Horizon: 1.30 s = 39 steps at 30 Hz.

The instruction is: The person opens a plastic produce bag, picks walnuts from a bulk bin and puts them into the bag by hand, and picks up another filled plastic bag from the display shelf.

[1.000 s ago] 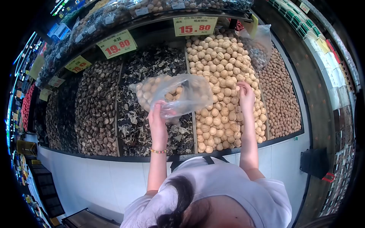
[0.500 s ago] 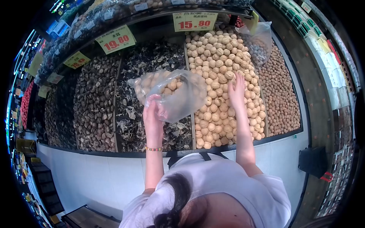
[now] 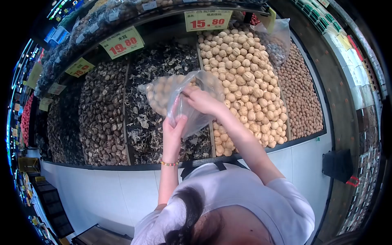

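A clear plastic bag (image 3: 194,118) with several walnuts (image 3: 163,90) in its far end lies over the dried black fungus (image 3: 143,122). My left hand (image 3: 174,127) grips the bag's rim, thumb and fingers closed on the film. My right hand (image 3: 200,99) is at the mouth of the bag, its curled fingers reaching inside. Film and the hand itself hide whatever those fingers hold. Right of the bag spreads the bin of loose walnuts (image 3: 249,98).
Dried mushrooms (image 3: 102,118) fill a bin on the left, and small round brown nuts (image 3: 302,94) one on the right. Another filled plastic bag (image 3: 277,45) rests at the back right. Price signs (image 3: 207,20) hang from the shelf edge above the bins.
My right hand has left the walnut pile and moved left into the bag's mouth. My left hand still holds the bag, now turned with its thumb in view.
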Motion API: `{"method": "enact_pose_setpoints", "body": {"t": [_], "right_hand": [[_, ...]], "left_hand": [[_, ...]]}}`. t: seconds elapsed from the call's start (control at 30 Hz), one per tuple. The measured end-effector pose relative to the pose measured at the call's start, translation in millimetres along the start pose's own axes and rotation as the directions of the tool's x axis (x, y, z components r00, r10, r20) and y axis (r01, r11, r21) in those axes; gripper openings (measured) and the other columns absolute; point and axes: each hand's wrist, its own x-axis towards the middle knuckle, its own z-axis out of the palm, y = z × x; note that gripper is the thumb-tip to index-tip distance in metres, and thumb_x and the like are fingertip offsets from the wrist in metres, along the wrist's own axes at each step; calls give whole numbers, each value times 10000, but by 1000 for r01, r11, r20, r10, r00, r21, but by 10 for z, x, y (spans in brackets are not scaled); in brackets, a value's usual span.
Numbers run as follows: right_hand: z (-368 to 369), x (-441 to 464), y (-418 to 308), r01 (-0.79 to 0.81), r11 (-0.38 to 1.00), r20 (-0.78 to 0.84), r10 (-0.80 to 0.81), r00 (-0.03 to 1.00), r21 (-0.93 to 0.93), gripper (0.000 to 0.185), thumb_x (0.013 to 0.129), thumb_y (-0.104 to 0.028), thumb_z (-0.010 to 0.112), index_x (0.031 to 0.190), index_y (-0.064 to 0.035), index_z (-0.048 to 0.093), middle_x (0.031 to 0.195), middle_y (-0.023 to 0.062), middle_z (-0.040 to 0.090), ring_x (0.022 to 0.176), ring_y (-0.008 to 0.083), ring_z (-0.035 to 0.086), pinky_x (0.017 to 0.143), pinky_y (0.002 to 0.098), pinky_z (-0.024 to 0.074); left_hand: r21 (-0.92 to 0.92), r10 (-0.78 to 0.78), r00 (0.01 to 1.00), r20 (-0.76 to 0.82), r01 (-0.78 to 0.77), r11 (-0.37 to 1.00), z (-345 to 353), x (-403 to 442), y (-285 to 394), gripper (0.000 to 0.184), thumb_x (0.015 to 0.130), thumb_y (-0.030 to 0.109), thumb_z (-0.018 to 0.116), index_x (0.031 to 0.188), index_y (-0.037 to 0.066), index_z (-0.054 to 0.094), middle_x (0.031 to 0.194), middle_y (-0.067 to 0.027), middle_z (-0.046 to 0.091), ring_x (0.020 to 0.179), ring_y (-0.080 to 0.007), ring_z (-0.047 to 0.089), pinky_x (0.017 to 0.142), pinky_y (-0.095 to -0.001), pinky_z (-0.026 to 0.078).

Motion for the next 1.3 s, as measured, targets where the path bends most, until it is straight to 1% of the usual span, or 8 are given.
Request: {"method": "enact_pose_setpoints", "body": {"t": [0.27,0.37,0.57,0.67,0.8,1.03,1.2,1.3], "right_hand": [[-209,-37,-547,-49,908,167,130,977,-416,277,657,-67,556,922,-4,608,924,177,610,875,305,595,753,355,477],[-37,43,-426,-95,851,194,225,955,-517,335,728,-236,558,1043,-127,595,1115,118,543,969,232,574,758,324,476],[-24,-15,-432,-207,879,92,271,958,-430,268,726,-236,554,971,-142,609,901,97,634,850,230,617,705,313,486],[174,-38,-165,-188,975,-24,186,982,-120,250,715,-246,548,912,-113,624,862,97,638,817,243,616,693,316,483],[390,-2,123,-52,978,-1,53,999,-201,221,685,-262,565,804,-93,641,796,115,634,781,263,613,683,332,476],[-23,-257,-174,0,998,-258,18,966,69,258,720,-133,597,963,-48,582,863,133,609,733,243,614,630,303,474],[-399,-541,20,84,534,-293,320,901,841,430,841,-150,530,1239,-115,373,1049,72,539,798,137,589,583,213,446],[-610,-806,84,347,191,-395,499,771,918,417,876,-212,480,1264,-147,342,1001,62,525,814,113,544,570,209,431]], "left_hand": [[-8,-18,990,139,19,1000,41,11,-22,559,844,159,560,1314,11,297,693,36,467,510,-35,391,450,-183,332],[47,-8,987,158,1,999,5,35,-78,558,846,160,557,1313,6,293,705,34,472,516,-40,405,462,-181,341],[41,-54,980,190,47,998,6,48,-58,562,849,150,552,1319,7,279,730,30,481,549,-42,434,491,-176,356],[42,-58,972,227,50,998,-6,81,-80,563,849,148,549,1321,8,276,736,32,481,565,-42,442,504,-174,360],[59,-58,962,267,44,997,57,89,-98,542,860,96,508,1334,26,254,711,34,471,558,-42,440,502,-171,352],[24,3,971,240,-9,1000,43,68,2,528,858,116,515,1323,26,282,727,37,470,576,-47,443,529,-182,360],[-109,42,993,112,-30,994,-49,79,70,532,857,117,527,1319,26,280,763,25,463,580,-58,451,531,-194,385],[-130,38,996,84,-27,991,-63,67,56,545,858,115,524,1327,21,263,757,24,458,580,-61,449,536,-197,386]]}}
